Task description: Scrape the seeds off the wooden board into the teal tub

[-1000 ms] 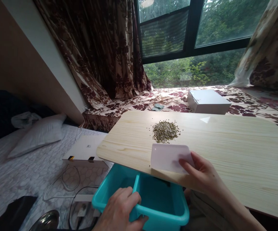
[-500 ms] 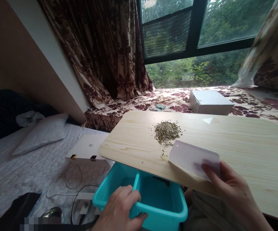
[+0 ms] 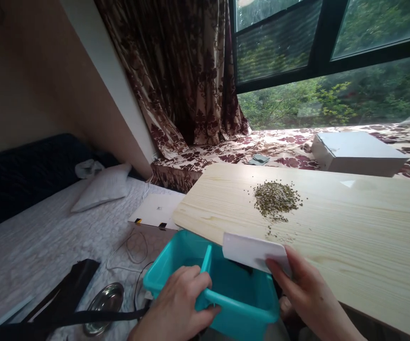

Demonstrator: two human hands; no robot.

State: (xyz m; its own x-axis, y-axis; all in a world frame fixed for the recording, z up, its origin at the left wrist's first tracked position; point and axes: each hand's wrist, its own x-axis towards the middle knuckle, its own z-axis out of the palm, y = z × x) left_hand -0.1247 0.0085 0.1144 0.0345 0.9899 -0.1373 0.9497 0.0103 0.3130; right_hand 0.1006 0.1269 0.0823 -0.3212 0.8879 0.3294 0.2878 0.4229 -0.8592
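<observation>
Pale scraper (image 3: 249,251) in the right hand (image 3: 307,291), teal bin (image 3: 245,305) in the left (image 3: 179,300), seeds heaped on a wooden tabletop (image 3: 354,218)

Item, nearest: left hand, closed on the bin's near rim where the divider (image 3: 207,263) meets it, fingers over the top, thumb lower down. Teal bin, glossy plastic, rounded corners, two compartments; a dark piece, partly hidden, shows in the right-hand one, too obscured to identify.

Item: right hand, pinching one end of the scraper, thumb on the near face, fingers behind. Scraper: thin, flat, whitish with a faint lilac cast, plain-faced, roughly rectangular, tilted at the tabletop's near edge and over the bin in this view. Contact with the wood cannot be told.

Item: to the left on the quilted bed, a shiny oval metal dish (image 3: 104,303) and a black strap (image 3: 91,316).

Item: tabletop, light wood grain, rounded corner. On it, small round seeds (image 3: 276,196), olive-green to brown, in a loose mound with stray ones around and a thin trail towards the near edge.

Item: a flat white box (image 3: 157,210) with black and yellow marks, left of the tabletop; a pale pillow (image 3: 103,189) beyond.

Item, farthest: a white carton (image 3: 361,147) and a small grey-green cloth (image 3: 259,159) on the floral window seat (image 3: 290,147); patterned curtains (image 3: 205,71); a dark-framed window (image 3: 276,54), greenery outside.
</observation>
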